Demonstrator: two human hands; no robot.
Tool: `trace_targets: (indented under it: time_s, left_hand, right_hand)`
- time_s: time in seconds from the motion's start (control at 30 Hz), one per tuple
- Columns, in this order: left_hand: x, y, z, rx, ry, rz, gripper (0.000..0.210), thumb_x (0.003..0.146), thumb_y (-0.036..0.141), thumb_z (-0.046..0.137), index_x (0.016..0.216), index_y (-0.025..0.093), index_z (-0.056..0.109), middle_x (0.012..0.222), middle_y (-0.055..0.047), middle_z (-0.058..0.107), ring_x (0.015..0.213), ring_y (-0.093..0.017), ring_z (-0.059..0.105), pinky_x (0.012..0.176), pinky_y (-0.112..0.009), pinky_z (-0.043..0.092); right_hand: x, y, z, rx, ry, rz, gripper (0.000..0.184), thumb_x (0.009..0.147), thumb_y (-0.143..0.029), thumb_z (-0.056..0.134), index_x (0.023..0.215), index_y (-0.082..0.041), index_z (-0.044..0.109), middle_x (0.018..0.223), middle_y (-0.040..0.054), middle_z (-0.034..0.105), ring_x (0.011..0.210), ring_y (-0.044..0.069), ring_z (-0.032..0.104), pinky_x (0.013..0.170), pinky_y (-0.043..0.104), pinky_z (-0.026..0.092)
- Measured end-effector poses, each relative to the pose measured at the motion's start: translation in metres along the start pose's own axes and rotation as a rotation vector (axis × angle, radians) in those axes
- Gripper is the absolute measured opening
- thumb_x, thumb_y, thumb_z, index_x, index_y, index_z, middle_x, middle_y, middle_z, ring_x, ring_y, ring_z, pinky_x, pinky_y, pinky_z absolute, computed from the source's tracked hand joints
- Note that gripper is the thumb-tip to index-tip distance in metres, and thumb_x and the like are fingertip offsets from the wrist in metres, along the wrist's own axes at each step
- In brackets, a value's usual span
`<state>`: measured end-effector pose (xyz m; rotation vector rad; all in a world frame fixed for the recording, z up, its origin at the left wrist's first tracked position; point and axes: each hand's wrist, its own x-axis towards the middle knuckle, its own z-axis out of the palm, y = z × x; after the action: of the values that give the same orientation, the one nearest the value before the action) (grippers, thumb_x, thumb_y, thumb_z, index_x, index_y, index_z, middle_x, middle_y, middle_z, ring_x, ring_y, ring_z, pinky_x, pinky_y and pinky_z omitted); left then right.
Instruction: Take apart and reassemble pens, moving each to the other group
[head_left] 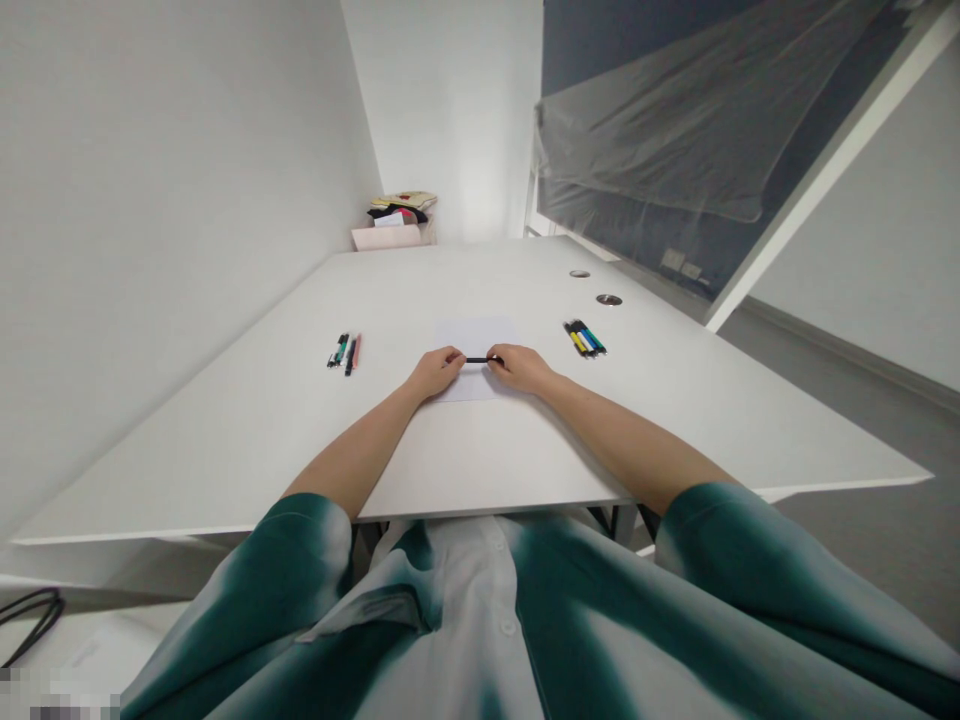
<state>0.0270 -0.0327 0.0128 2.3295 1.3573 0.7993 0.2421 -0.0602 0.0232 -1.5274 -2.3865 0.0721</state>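
A loose group of pens lies toward the left edge of the counter. The left hand pinches the left end of a black pen. The black pen spans both hands, parallel to the front edge, over a white sheet. The right hand pinches its right end. An aligned row of markers lies toward the right edge.

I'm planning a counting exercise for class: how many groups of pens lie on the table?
2. One group lies left of the left hand; the other group lies right of the right hand. Both hands hold a separate black pen.
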Motion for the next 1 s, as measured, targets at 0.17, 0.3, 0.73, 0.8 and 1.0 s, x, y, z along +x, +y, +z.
trace_targets:
  time_s: [0.17,0.3,0.73,0.8,1.0]
  left_hand:
    - [0.0017,-0.0024,-0.0004,0.058,-0.052,0.024,0.036,0.093,0.036,0.043,0.088,0.017,0.073,0.091,-0.007,0.075,0.089,-0.021,0.065,0.086,-0.032,0.05]
    - [0.0006,-0.0016,-0.0009,0.062,-0.045,0.022,0.031,0.09,0.035,0.048,0.091,0.017,0.073,0.094,-0.008,0.075,0.089,-0.022,0.066,0.087,-0.033,0.051]
    - [-0.0001,-0.0001,-0.0019,0.028,-0.009,0.045,0.018,0.079,0.024,0.06,0.091,0.018,0.071,0.097,-0.006,0.074,0.093,-0.021,0.067,0.093,-0.035,0.052]
    - [-0.0005,0.0002,-0.002,0.022,-0.011,0.052,0.017,0.079,0.023,0.06,0.091,0.018,0.071,0.097,-0.006,0.074,0.093,-0.021,0.067,0.093,-0.035,0.051]
    - [0.0,0.0003,-0.0007,0.015,-0.002,0.03,0.023,0.083,0.029,0.059,0.098,0.018,0.071,0.1,-0.007,0.074,0.095,-0.022,0.066,0.092,-0.034,0.051]
  right_hand:
    - [-0.0003,0.0003,-0.0001,0.021,0.01,0.02,0.027,0.095,-0.028,0.049,0.118,-0.02,0.061,0.108,0.0082,0.073,0.094,0.02,0.066,0.078,0.028,0.043]
    - [0.001,0.0015,0.0009,0.016,-0.008,0.042,0.028,0.09,-0.024,0.056,0.118,-0.021,0.059,0.107,0.0072,0.073,0.093,0.021,0.066,0.076,0.028,0.043]
    - [0.0025,0.0021,0.0007,-0.024,-0.006,-0.046,0.028,0.097,-0.024,0.046,0.111,-0.017,0.068,0.114,0.0109,0.071,0.106,0.022,0.063,0.084,0.028,0.044]
    - [0.0027,0.001,0.0,-0.022,-0.02,-0.04,0.03,0.098,-0.024,0.043,0.112,-0.017,0.069,0.114,0.0111,0.071,0.106,0.022,0.063,0.085,0.028,0.044]
    - [0.0018,-0.0005,-0.0019,-0.008,-0.013,-0.025,0.031,0.098,-0.024,0.042,0.116,-0.018,0.067,0.118,0.0097,0.07,0.107,0.021,0.063,0.086,0.028,0.044]
